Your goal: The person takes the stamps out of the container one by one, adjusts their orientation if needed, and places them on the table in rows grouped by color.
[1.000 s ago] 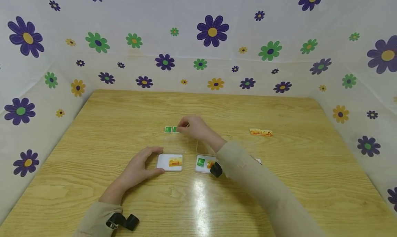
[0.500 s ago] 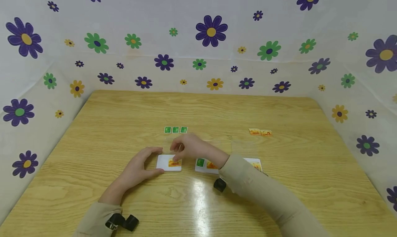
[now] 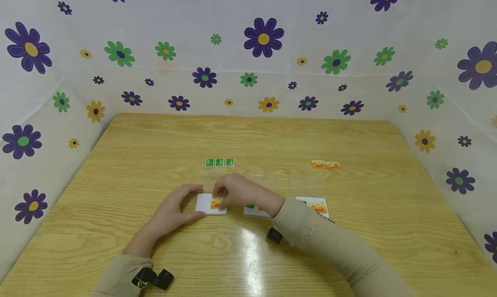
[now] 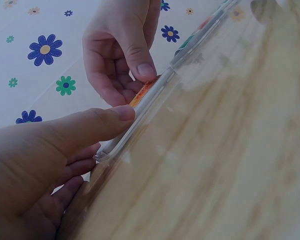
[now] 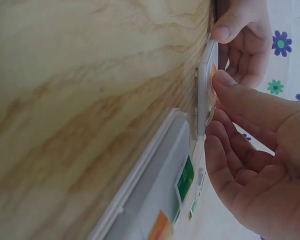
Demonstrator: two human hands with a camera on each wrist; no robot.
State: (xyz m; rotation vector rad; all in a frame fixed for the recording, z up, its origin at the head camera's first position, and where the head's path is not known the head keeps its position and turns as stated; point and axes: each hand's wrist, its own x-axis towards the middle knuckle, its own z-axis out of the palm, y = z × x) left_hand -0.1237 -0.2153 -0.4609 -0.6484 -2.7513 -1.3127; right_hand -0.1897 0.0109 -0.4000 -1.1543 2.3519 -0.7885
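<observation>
My left hand [image 3: 174, 210] holds the left end of a small flat white case [image 3: 203, 203], thumb at its near edge and fingers at its far edge. On the case's right half lies an orange printed sticker [image 3: 215, 204]. My right hand [image 3: 242, 191] reaches over from the right, its thumb and index finger pinching at this sticker. The right wrist view shows the thumb on the orange sticker [image 5: 213, 74], the other fingers curled beneath. Part of the sticker is hidden by the fingers.
A middle white case [image 3: 252, 212] carrying green and orange stickers is partly behind my right wrist. A similar right case [image 3: 320, 207] has a clear lid [image 3: 306, 186] folded back. Farther off lie three green stickers [image 3: 219, 162] and two orange stickers [image 3: 326, 165].
My right hand came back from the row of green stickers, leaving three there, and lowered onto the orange sticker on the left case. The left hand stayed put.
</observation>
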